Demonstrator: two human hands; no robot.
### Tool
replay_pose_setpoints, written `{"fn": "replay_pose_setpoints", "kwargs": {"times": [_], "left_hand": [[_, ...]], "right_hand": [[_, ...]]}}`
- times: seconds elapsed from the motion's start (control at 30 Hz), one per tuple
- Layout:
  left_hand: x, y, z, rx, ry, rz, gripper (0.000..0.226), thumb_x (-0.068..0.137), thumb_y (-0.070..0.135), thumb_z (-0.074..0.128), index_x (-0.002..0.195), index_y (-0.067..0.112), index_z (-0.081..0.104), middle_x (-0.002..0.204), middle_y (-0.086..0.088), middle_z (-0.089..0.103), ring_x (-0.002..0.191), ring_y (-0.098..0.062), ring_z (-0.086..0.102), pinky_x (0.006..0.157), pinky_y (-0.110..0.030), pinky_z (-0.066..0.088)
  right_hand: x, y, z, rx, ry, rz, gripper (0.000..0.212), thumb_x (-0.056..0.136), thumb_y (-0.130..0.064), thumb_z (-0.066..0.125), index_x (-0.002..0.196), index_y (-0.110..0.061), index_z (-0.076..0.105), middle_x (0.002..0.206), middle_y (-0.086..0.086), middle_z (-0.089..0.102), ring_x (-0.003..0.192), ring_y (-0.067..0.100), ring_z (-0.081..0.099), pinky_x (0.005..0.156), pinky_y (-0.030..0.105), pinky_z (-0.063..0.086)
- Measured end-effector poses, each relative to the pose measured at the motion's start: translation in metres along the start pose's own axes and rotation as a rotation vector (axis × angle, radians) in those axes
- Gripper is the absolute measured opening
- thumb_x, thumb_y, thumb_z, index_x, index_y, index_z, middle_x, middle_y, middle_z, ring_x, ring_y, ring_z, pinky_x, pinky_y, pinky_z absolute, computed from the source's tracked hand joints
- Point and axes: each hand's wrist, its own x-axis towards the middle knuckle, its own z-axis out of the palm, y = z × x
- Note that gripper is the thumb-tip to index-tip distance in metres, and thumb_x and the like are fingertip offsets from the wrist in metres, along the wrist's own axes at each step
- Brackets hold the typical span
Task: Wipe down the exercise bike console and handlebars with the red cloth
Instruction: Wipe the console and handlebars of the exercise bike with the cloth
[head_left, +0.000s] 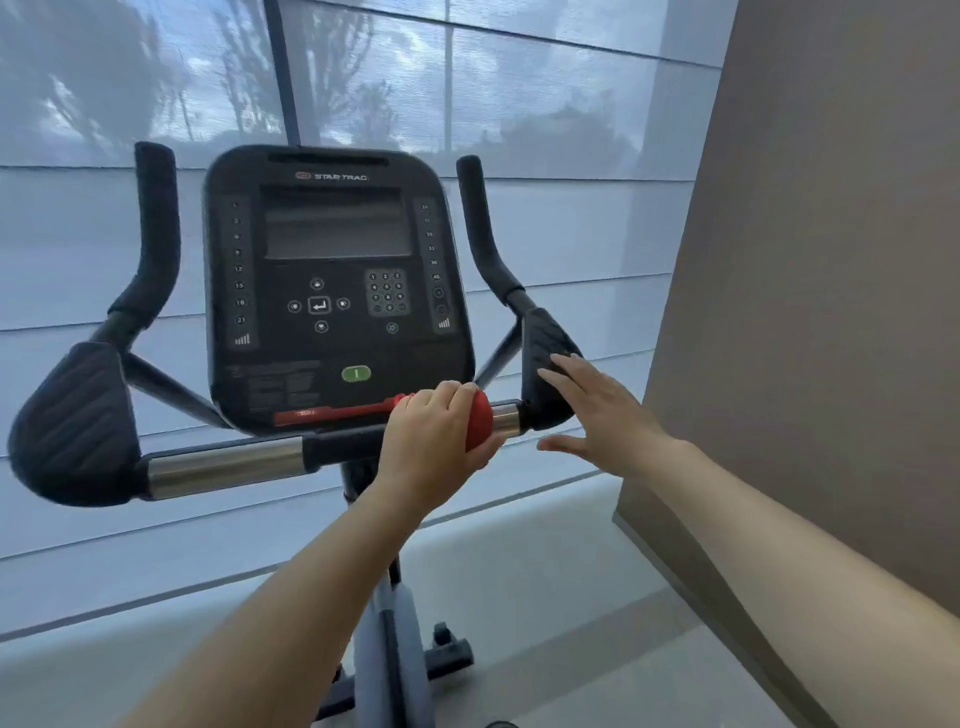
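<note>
The black console (332, 291) of the exercise bike stands in front of me, its screen dark. A handlebar (223, 467) with chrome sections runs across below it, with padded black rests (72, 426) at both ends and upright grips (156, 228) behind. My left hand (431, 441) is shut on the red cloth (479, 418), which is wrapped around the bar just right of the console, beside the right chrome section (506, 418). My right hand (597, 410) is open, fingers spread, its fingertips touching the right padded rest (545, 364).
A beige wall (831, 260) rises close on the right. Behind the bike is a window with a sheer blind (545, 130). The bike's post and base feet (415, 660) stand on a pale floor below.
</note>
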Motion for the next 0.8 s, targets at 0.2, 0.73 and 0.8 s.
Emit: {"fn": "replay_pose_setpoints", "kwargs": {"times": [0.2, 0.73, 0.8], "left_hand": [[0.003, 0.037, 0.002, 0.045, -0.049, -0.114, 0.058, 0.081, 0.057, 0.056, 0.123, 0.017, 0.051, 0.118, -0.001, 0.059, 0.103, -0.024, 0.057, 0.090, -0.037, 0.041], [0.001, 0.037, 0.003, 0.133, -0.116, -0.314, 0.060, 0.083, 0.060, 0.048, 0.127, 0.020, 0.044, 0.124, 0.000, 0.055, 0.111, -0.024, 0.050, 0.099, -0.040, 0.034], [0.005, 0.040, 0.003, 0.108, -0.121, -0.304, 0.059, 0.083, 0.059, 0.051, 0.127, 0.021, 0.045, 0.124, 0.001, 0.055, 0.111, -0.023, 0.051, 0.098, -0.040, 0.035]], "right_hand": [[0.005, 0.035, 0.017, 0.086, 0.006, -0.177, 0.084, 0.084, -0.054, 0.053, 0.148, -0.019, 0.010, 0.157, 0.000, -0.001, 0.144, 0.018, -0.001, 0.116, 0.033, 0.011], [0.023, 0.042, 0.042, 0.170, 0.093, -0.233, 0.083, 0.079, -0.069, 0.014, 0.147, -0.023, 0.010, 0.157, 0.000, 0.000, 0.143, 0.018, -0.008, 0.116, 0.042, 0.000], [0.023, 0.043, 0.042, 0.187, 0.097, -0.244, 0.085, 0.076, -0.069, 0.009, 0.147, -0.023, 0.011, 0.157, 0.000, 0.000, 0.143, 0.018, -0.008, 0.116, 0.042, 0.000]]}}
